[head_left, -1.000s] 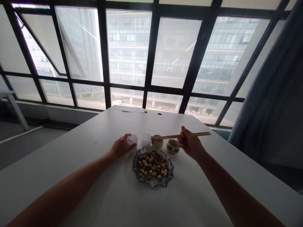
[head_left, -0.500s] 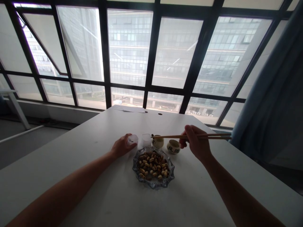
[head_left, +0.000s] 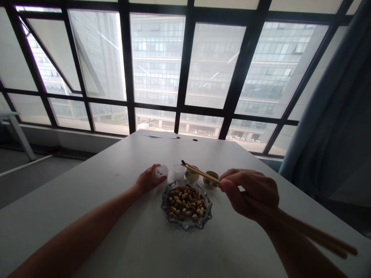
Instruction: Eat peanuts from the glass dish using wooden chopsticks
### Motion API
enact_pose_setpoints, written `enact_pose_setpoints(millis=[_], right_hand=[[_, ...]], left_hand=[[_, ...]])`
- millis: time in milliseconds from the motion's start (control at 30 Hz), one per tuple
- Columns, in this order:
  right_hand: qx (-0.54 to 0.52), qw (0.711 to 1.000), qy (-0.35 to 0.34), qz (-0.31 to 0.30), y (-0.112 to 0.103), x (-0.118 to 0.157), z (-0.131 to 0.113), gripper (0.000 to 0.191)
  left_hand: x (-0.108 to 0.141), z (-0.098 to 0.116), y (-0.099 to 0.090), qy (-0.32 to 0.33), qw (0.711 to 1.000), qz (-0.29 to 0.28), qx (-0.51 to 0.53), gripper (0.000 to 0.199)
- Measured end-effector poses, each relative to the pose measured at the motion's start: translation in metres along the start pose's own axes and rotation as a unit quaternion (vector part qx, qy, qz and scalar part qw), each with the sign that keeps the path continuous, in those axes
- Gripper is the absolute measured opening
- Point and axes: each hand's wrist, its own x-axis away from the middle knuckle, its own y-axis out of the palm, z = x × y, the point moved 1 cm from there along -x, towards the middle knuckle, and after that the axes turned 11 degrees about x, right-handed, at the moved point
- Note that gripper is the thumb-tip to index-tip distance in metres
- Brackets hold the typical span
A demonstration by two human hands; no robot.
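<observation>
My left hand (head_left: 148, 178) is wrapped round a small clear plastic cup (head_left: 161, 172) standing on the table. In my right hand (head_left: 251, 193) is a pair of wooden chopsticks (head_left: 203, 173), their tips pinching a small dark piece (head_left: 183, 162), too small to name. Those tips hover over a second clear cup (head_left: 179, 172). Beside it stand a cream ceramic cup (head_left: 191, 174), partly hidden by the chopsticks, and another ceramic cup (head_left: 211, 181) with dark lettering. In front of them sits a scalloped glass bowl (head_left: 209, 216) of mixed nuts (head_left: 185, 200), pistachios seemingly among them.
The white table (head_left: 130, 243) reaches to the windows. Papers (head_left: 156, 134) lie at its far edge near two dark holes. A blue curtain (head_left: 315, 112) hangs at the right, and a white table frame (head_left: 21, 135) stands at the left.
My right hand has turned and come nearer; the chopsticks' back ends have swung down toward me. Their tips have moved slightly left and up with the dark piece. My left hand has stayed on the cup.
</observation>
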Motion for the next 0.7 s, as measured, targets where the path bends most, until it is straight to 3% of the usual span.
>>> enact_pose_setpoints(millis=[133,233,533,700], right_hand=[[-0.093,0.980,0.168,0.061,-0.002,0.009,0.018,0.030],[-0.109,0.964,0.234,0.062,-0.002,0.015,0.028,0.033],[-0.092,0.949,0.295,0.060,0.002,0.016,0.028,0.043],[-0.097,0.951,0.291,0.039,0.027,0.025,0.021,0.041]], left_hand=[[0.000,-0.004,0.001,0.065,0.996,0.047,0.024,0.057],[-0.001,-0.006,0.003,0.118,0.989,0.081,0.045,0.056],[-0.001,-0.008,0.004,0.121,0.989,0.064,0.064,0.054],[0.000,-0.003,0.002,0.124,0.989,0.057,0.064,0.056]])
